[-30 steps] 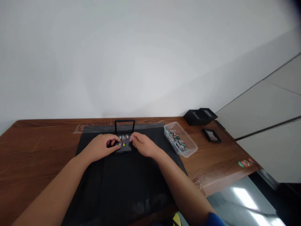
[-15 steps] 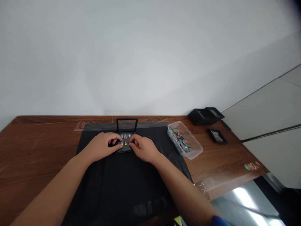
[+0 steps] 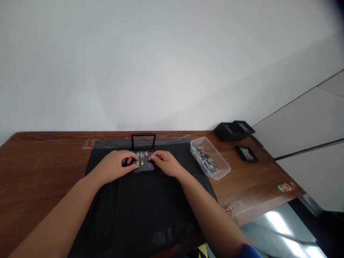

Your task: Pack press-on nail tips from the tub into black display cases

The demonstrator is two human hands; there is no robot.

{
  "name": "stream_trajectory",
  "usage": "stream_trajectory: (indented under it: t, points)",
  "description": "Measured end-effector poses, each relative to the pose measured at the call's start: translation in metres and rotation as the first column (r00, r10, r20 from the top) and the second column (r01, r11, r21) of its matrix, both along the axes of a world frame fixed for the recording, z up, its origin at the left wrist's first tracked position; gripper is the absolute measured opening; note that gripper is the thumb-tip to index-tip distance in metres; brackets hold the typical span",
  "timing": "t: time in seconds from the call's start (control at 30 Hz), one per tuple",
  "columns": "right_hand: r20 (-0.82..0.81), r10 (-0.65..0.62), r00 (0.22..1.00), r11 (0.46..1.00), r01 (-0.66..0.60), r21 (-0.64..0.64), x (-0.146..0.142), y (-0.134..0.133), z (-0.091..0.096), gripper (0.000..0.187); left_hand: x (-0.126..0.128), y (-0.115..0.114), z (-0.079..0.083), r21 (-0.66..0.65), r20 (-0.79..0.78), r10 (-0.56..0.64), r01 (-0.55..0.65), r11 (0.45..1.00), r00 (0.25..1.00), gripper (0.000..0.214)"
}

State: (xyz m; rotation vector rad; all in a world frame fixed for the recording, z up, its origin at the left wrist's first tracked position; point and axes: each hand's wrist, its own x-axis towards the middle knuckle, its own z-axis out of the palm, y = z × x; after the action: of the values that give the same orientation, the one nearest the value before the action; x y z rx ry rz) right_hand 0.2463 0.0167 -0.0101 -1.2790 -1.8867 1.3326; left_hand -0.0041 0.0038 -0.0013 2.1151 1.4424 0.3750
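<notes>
A small black case (image 3: 147, 167) lies opened on a black mat (image 3: 150, 204), its framed clear lid (image 3: 143, 134) standing up at the back. Several small shiny pieces (image 3: 142, 154) sit inside it, and a bright yellow-green one (image 3: 142, 163) stands out. My left hand (image 3: 114, 165) curls around the case's left side, thumb and forefinger over its edge. At the right edge, my right hand (image 3: 167, 163) has thumb and forefinger drawn together. Whatever is between those fingertips is too small to make out.
Right of the mat, a clear plastic tub (image 3: 219, 163) holds many small wrapped pieces (image 3: 205, 158). Black open boxes (image 3: 233, 131) stand by the wall, with a flat black case (image 3: 246, 153) in front. Round colored stickers (image 3: 286, 187) mark the wooden table (image 3: 40, 172) near its right edge.
My right hand has shifted slightly right, off the inside of the case, uncovering more of its right part. The left hand stays at the case's left side. The view has shifted slightly.
</notes>
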Motion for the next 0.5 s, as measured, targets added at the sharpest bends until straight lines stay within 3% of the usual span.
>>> stream_trajectory:
  t: [0.13, 0.27, 0.5]
  points:
    - [0.04, 0.011, 0.999, 1.0, -0.011, -0.009, 0.002, -0.004, -0.001, 0.018, 0.0, 0.0, 0.001, 0.01, -0.005, -0.003, 0.003, 1.0, 1.0, 0.031]
    - [0.086, 0.068, 0.994, 0.998, -0.068, -0.001, 0.005, -0.008, 0.001, 0.03, 0.001, 0.0, 0.001, 0.024, 0.0, -0.015, 0.015, 1.0, 1.0, 0.032]
    - [0.098, -0.001, 0.995, 0.998, -0.006, 0.067, 0.001, -0.012, -0.002, 0.013, 0.0, 0.0, -0.001, 0.031, 0.014, -0.012, 0.012, 0.999, 1.0, 0.033]
